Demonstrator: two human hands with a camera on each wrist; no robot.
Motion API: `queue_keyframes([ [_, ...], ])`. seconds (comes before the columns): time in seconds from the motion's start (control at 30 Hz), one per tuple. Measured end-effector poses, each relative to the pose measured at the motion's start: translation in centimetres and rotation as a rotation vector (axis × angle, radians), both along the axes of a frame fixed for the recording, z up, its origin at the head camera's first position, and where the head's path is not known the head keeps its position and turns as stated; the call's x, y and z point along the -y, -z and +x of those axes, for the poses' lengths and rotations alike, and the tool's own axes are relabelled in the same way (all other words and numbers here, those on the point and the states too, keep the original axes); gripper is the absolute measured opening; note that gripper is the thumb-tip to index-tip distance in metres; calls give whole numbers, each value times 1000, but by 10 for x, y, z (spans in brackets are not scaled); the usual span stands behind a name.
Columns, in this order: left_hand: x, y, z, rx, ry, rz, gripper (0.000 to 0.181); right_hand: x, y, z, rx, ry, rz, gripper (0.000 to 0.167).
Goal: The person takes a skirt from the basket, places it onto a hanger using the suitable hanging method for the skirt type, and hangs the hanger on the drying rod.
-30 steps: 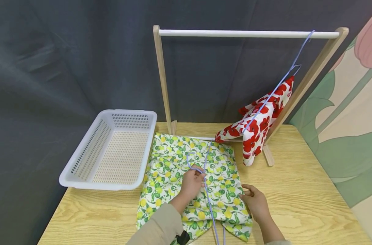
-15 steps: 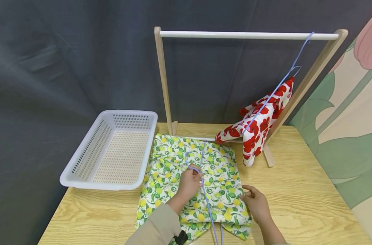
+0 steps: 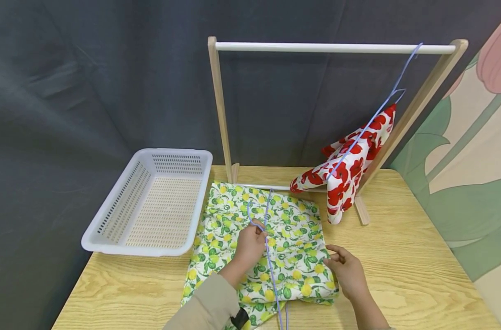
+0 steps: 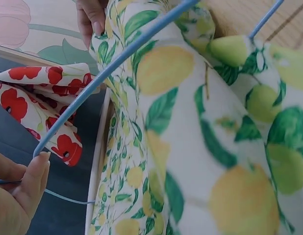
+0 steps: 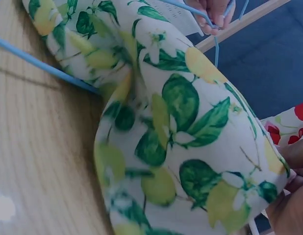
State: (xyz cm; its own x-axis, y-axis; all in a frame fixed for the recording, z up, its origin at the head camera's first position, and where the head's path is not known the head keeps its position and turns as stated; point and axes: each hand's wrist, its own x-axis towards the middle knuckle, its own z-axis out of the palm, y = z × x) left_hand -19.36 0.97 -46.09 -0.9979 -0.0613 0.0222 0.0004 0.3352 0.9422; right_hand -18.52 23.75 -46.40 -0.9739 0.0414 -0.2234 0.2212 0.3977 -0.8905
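A white cloth with yellow lemons and green leaves (image 3: pixel 291 256) lies rumpled on the table. My left hand (image 3: pixel 250 244) is above its middle and grips a thin blue clothes hanger (image 3: pixel 272 270) near the hook. One side of the hanger crosses over the cloth. Another part comes out from under the lower edge, and what lies beneath is hidden. At the cloth's right edge, my right hand (image 3: pixel 347 273) pinches the fabric between thumb and fingers. In the right wrist view the lemon cloth (image 5: pixel 190 132) bulges up beside the right hand (image 5: pixel 291 196).
A white perforated basket (image 3: pixel 163 215) stands on the left. Behind the cloth is a rack with wooden posts and a white rail (image 3: pixel 316 46). On its right end hangs a red-flowered cloth (image 3: pixel 349 169) on another blue hanger (image 3: pixel 371 119). A dark curtain (image 3: pixel 110 91) backs the table.
My left hand and the hanger have shifted left and slightly down. The cloth's lower right corner has drawn up, while my right hand stays almost in place at the edge.
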Motion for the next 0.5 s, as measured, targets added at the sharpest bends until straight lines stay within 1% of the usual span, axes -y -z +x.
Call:
queue_keyframes([
  [0.13, 4, -1, 0, -27, 1, -35, 5, -4, -4, 1, 3, 0, 6, 38],
  [0.27, 7, -2, 1, -22, 1, -43, 4, -9, -5, 3, 10, 0, 22, 37],
  [0.3, 8, -3, 1, -15, 3, -50, 4, -10, -5, 3, 10, 0, 24, 37],
  [0.5, 14, -5, -1, -26, 12, -108, 6, -15, 2, 5, 28, 12, 26, 38],
])
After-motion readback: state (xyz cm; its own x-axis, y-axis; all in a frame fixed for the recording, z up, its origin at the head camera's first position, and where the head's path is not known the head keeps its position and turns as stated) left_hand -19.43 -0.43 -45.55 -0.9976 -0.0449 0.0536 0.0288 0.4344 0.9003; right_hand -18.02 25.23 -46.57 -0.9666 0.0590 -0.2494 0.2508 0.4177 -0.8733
